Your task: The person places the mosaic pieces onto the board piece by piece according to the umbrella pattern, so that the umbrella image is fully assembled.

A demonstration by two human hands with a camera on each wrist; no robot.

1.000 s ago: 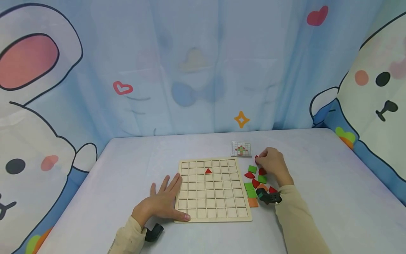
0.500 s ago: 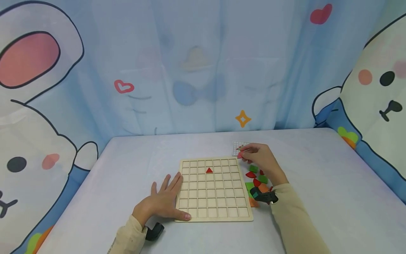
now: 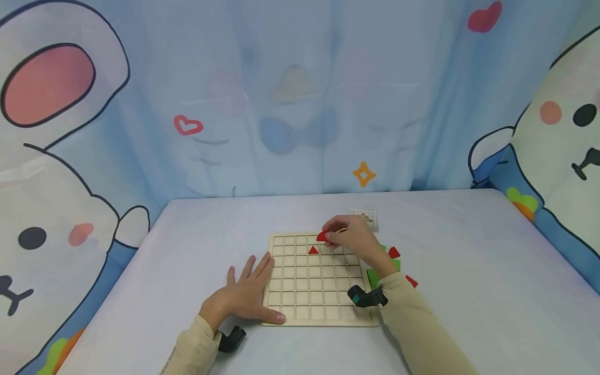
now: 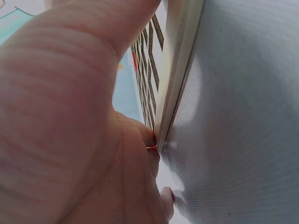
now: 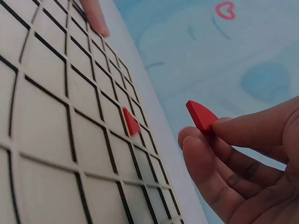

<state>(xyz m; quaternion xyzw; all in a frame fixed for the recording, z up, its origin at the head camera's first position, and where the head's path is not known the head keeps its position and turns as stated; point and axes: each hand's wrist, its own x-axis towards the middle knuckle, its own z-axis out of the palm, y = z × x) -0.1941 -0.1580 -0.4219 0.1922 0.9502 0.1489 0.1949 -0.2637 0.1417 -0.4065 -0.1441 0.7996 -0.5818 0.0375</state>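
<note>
One pale gridded board (image 3: 302, 285) on the table (image 3: 211, 229), left hand (image 3: 246, 298) splayed along its left edge, seemingly steadying it; one red piece (image 5: 198, 114), pinched near one end by the right hand (image 3: 353, 237) and so largely exposed, held clear of the board; loose red and green pieces (image 3: 394, 252) rightward, count uncertain behind the sleeve (image 3: 412, 312).

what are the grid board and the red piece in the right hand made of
The grid board looks like matte wood or plywood: pale beige, no strong shine, layered-looking edge. The held red piece could be painted wood or plastic: even solid red, smooth faces, crisp edges; the look doesn't settle which.
</note>
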